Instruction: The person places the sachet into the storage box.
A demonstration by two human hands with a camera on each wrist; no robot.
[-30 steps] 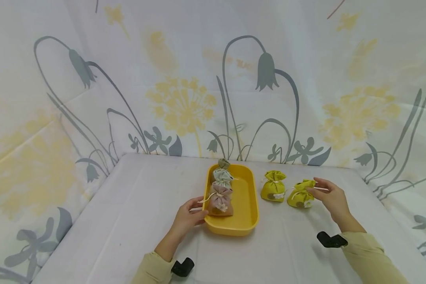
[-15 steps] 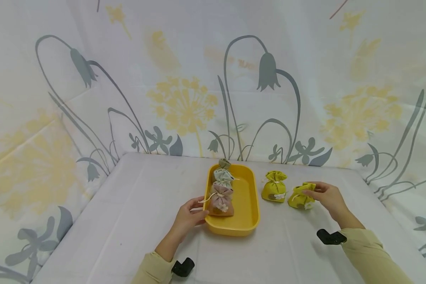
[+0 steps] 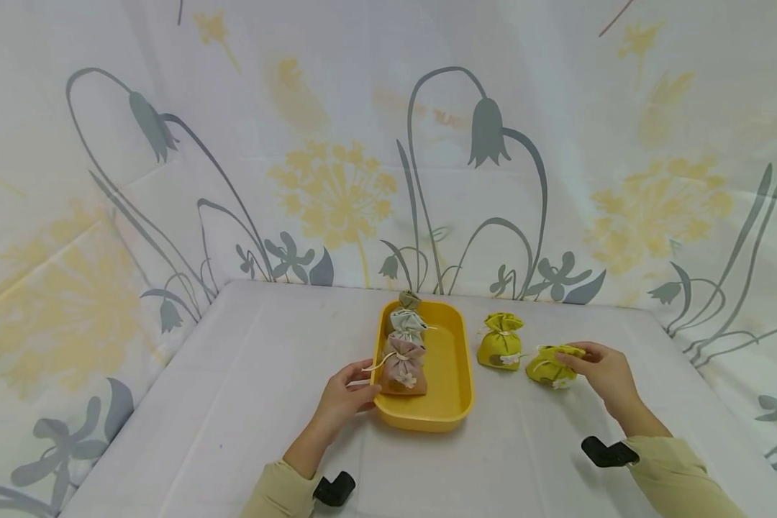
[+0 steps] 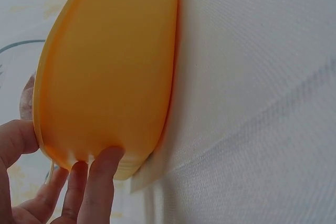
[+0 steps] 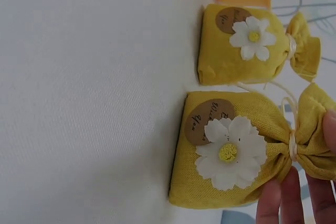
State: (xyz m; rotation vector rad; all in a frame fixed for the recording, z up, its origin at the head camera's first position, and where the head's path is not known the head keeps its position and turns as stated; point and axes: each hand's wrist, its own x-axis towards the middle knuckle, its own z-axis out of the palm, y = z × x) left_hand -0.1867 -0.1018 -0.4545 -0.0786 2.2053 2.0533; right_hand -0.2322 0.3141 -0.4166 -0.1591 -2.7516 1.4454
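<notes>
With thumb at the rim and fingers against the outer wall, my left hand (image 3: 345,393) grips the near left corner of a yellow plastic tray (image 3: 447,363). Inside the tray's left side stand a pinkish-brown drawstring pouch (image 3: 402,367), a pale blue-green pouch (image 3: 406,322) and an olive one (image 3: 409,298) in a row. My right hand (image 3: 605,374) pinches the gathered top of a yellow-green drawstring pouch (image 5: 210,174), which leans on the table. A white flower and a round brown label decorate its front. Beside it, to the left, a matching pouch (image 3: 500,350) stands upright, untouched.
A white cloth covers the table (image 3: 246,403). Behind it hangs a white curtain (image 3: 362,108) printed with grey and yellow flowers. The two yellow-green pouches stand close together, right of the tray.
My right hand has closed on the right pouch's top and come slightly lower, and the pouch's top has tipped down towards me. The left hand and the tray have stayed put.
</notes>
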